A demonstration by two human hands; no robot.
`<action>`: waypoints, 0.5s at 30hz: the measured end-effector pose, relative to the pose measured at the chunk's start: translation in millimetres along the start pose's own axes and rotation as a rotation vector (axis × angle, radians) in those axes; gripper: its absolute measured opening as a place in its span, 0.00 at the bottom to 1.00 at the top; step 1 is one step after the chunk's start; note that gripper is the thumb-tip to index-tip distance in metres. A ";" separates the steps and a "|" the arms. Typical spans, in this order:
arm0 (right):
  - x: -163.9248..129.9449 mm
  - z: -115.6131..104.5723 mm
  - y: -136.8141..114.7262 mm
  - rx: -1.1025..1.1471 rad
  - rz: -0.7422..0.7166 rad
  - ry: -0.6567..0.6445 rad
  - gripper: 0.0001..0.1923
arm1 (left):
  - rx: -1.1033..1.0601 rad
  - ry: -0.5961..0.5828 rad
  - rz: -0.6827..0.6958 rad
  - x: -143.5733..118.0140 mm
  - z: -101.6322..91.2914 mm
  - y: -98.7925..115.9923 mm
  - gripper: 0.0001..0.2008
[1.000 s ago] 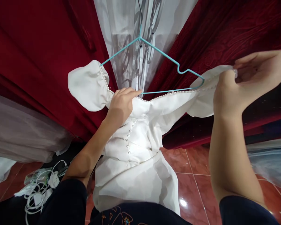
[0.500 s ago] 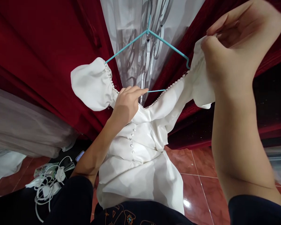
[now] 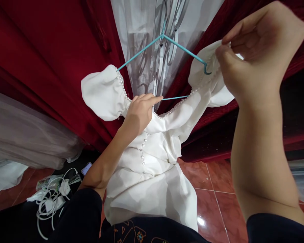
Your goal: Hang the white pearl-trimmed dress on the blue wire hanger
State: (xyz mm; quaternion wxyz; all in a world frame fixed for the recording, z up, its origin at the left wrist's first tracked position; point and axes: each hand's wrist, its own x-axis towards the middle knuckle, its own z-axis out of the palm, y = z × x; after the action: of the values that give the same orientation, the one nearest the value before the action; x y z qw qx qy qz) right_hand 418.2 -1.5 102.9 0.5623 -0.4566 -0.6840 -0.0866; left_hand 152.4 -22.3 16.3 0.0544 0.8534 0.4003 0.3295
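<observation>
A white dress (image 3: 154, 155) with puff sleeves, a pearl-trimmed neckline and a row of small buttons hangs in front of me. Its left-side sleeve (image 3: 101, 91) rests on one arm of a light blue hanger (image 3: 139, 51). My left hand (image 3: 142, 113) is closed on the dress at the neckline, close to the hanger's bottom bar; the thumb is hidden. Up at the right, my right hand (image 3: 250, 50) pinches the edge of the other sleeve (image 3: 202, 64). That sleeve is pulled up behind the hanger's hooked end, which shows in front of the cloth.
Red curtains (image 3: 53, 50) hang on both sides, with white ornate metalwork (image 3: 171, 44) between them. Sheer pale fabric (image 3: 27, 128) drapes at the left. Tangled white cables (image 3: 49, 206) and a phone (image 3: 86, 168) lie at lower left. The floor has red tiles (image 3: 212, 202).
My right hand has drawn the sleeve edge upward and slightly left, so the sleeve now spreads behind the hanger's hooked end. My left hand has shifted slightly right in view with the dress.
</observation>
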 end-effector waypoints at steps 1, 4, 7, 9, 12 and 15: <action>0.6 3.5 -5.9 0.052 0.000 0.004 0.12 | -0.001 -0.004 -0.004 -0.1 -1.3 -0.1 0.29; -6.2 8.6 -21.5 0.202 -0.003 0.030 0.05 | 0.007 -0.009 -0.003 -1.5 -5.6 -1.9 0.30; -29.2 14.5 -35.1 0.213 -0.105 0.153 0.05 | 0.032 0.007 -0.008 -2.8 -8.5 -4.5 0.29; -52.5 25.0 -40.3 0.139 -0.187 0.080 0.08 | 0.042 0.018 -0.007 -2.6 -8.4 -5.8 0.28; -90.7 51.1 -35.8 0.021 -0.252 -0.223 0.15 | 0.029 0.033 0.026 -1.9 -4.4 -7.2 0.28; -118.7 76.6 -21.1 -0.168 -0.300 -0.248 0.23 | -0.041 0.078 0.105 -4.4 2.3 -8.5 0.25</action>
State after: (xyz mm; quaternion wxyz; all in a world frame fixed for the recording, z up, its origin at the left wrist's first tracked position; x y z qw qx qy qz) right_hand 344.3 -27.7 -16.5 0.4146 -0.4020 -0.7987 -0.1691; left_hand 146.3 -19.2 9.2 0.0391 0.8585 0.3498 0.3731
